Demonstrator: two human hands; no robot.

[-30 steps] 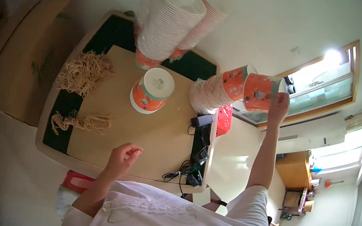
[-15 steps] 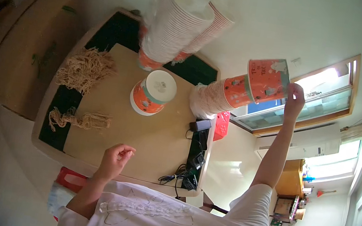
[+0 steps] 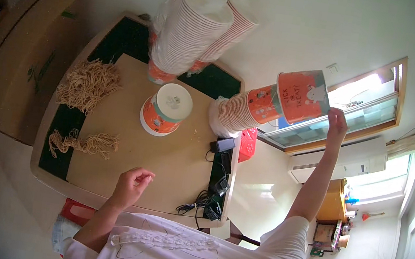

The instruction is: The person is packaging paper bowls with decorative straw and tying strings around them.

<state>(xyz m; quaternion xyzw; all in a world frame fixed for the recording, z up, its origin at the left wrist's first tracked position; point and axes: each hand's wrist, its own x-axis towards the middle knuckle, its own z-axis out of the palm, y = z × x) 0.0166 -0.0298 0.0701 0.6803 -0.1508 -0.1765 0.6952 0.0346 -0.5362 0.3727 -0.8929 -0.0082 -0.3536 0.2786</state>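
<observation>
My right hand [image 3: 338, 121], arm stretched out, pinches the edge of an orange and grey-green printed paper bucket [image 3: 303, 98]. This bucket sits tilted over the upper end of a leaning stack of nested paper buckets [image 3: 240, 110], whose lower part is in clear plastic. Loosely curled, my left hand [image 3: 131, 188] hovers over the near part of the table with nothing seen in its fingers. Beyond it, a separate orange paper bucket [image 3: 160, 117] stands upside down, its white base up, over a white rim.
Tall wrapped bucket stacks [image 3: 189, 35] stand at the table's back. On the left lie a tangled twine heap [image 3: 89, 85] and a smaller twine bundle [image 3: 84, 144]. Black adapters and cables [image 3: 217, 187] line the right edge, near a red plastic stool [image 3: 248, 145]. A large cardboard box [image 3: 18, 69] is at far left.
The bucket in my right hand has turned, so more of its printed front shows, and it has shifted slightly off the stack. My left hand stays nearly still. The whole view has moved slightly.
</observation>
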